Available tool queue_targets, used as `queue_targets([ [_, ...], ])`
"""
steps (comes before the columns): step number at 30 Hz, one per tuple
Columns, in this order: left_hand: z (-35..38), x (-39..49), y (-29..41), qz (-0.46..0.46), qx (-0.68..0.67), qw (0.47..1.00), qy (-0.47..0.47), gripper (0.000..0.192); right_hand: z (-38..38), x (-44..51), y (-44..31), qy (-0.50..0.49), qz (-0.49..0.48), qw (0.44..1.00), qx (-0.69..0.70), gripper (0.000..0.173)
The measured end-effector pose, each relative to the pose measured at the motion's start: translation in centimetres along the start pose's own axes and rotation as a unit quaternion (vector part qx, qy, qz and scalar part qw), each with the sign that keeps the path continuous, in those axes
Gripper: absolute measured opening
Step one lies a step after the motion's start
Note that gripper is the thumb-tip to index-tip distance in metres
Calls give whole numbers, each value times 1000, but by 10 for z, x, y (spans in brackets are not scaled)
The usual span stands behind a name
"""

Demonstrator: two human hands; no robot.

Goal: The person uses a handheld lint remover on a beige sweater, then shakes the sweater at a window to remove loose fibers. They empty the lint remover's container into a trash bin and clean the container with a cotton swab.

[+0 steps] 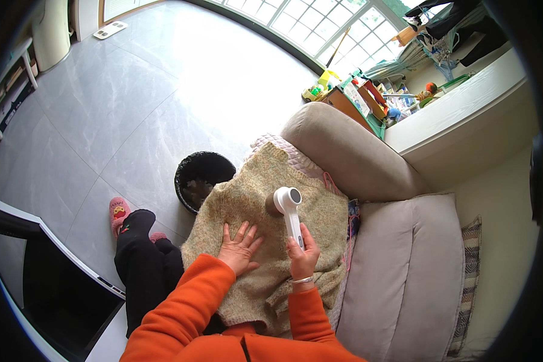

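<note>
A beige speckled knit sweater (253, 194) is spread over the sofa seat and my lap. My left hand (239, 249) lies flat on the knit with its fingers apart. In my right hand (304, 255) is the handle of a white fabric shaver (291, 212). Its round head is at the upper end, over the middle of the sweater; whether it touches the knit I cannot tell. A quilted pink cover (294, 156) shows from beneath the sweater's far edge.
A black-lined trash bin (203, 169) with pale debris inside stands beside the sweater. The sofa armrest (344, 147) and back cushion (389, 271) bound the right. A pink slipper (118, 212) is on the tiled floor. Toys and boxes (362, 99) pile up beyond the armrest.
</note>
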State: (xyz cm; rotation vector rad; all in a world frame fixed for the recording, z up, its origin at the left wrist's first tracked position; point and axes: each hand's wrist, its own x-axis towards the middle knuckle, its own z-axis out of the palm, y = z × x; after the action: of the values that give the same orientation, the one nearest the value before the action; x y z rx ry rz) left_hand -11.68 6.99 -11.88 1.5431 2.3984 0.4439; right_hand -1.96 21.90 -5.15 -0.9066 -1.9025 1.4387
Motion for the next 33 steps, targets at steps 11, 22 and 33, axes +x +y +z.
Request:
queue_targets([
  [11,4,0,-2,9,10,1000,7,81,79,125,1,2,-153,970,-191,55],
  [22,1,3,-4,-2,-16,1000,-10,82,86,50,-3,-37,-134,969,-202,53],
  [33,-7,-18,-2,8,49,999,-7,75,-87,31,66,190,-24,959,-209,53],
])
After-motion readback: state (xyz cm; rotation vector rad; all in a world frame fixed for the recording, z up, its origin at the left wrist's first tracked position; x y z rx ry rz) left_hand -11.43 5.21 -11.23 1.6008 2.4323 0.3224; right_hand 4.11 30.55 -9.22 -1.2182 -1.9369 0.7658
